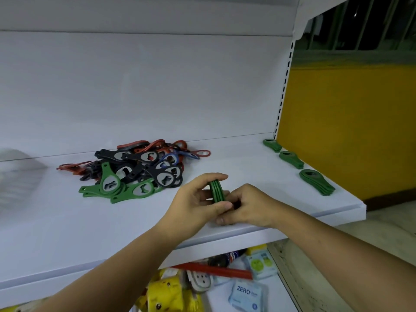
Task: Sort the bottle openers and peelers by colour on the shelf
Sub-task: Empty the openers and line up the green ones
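A stack of green bottle openers [216,191] stands on edge near the front of the white shelf [67,221]. My left hand [198,199] grips it from the left, and my right hand [243,207] holds it from the right. A mixed pile [135,167] of black, red, blue and green openers lies at the shelf's middle, with loose green ones [108,185] at its front. Three small stacks of green openers line the right edge: a far stack [272,145], a middle stack [291,159] and a near stack [317,182].
The shelf's perforated upright [284,86] and a yellow wall [349,122] bound the right side. Below the shelf lie packaged goods: a red bar [213,270], yellow packs [166,291] and a blue-white ZERO packet [247,293]. A blurred pale object [15,174] sits at far left.
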`<state>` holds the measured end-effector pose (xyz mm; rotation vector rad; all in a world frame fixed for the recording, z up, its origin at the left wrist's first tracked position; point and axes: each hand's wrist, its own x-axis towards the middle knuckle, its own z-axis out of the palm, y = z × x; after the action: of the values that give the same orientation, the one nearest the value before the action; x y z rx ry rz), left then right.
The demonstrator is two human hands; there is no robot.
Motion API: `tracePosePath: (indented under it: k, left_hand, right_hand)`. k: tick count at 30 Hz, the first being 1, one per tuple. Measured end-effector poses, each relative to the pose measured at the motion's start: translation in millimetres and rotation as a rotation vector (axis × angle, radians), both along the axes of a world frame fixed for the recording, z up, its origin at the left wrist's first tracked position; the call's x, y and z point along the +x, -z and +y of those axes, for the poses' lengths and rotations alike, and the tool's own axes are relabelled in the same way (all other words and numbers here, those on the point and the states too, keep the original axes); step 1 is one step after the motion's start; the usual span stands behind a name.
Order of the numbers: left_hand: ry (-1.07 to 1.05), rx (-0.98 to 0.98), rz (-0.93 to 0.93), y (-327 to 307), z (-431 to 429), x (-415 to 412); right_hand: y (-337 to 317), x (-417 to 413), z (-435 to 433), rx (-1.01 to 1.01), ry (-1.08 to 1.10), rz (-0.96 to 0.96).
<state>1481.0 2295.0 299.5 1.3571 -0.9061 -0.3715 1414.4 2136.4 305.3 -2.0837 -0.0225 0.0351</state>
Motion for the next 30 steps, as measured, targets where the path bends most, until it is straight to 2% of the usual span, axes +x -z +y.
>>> tracePosePath:
  k: [5,9,14,22,30]
  left_hand:
    - [0.038,-0.035,0.105,-5.3,-0.9,7.2]
    - [0.048,-0.04,0.238,-11.3,-3.1,18.7]
    - [0.107,-0.027,0.356,-19.3,-17.1,31.9]
    - [0.343,0.134,0.304,-39.9,-44.1,62.1]
    - [0.325,-0.017,0.454,-14.1,-43.3,73.3]
  right_hand:
    - [-3.2,1.5,-0.7,-0.009,0.028,0.013]
    - [-10.3,5.0,-6.9,0.113,0.02,0.091]
    - [-5.7,10.8,-7.5,0.174,0.151,0.05]
    - [0.3,13.7,-8.2,0.345,0.367,-0.05]
    - [-2.9,18.5,-2.4,0.214,0.379,0.015]
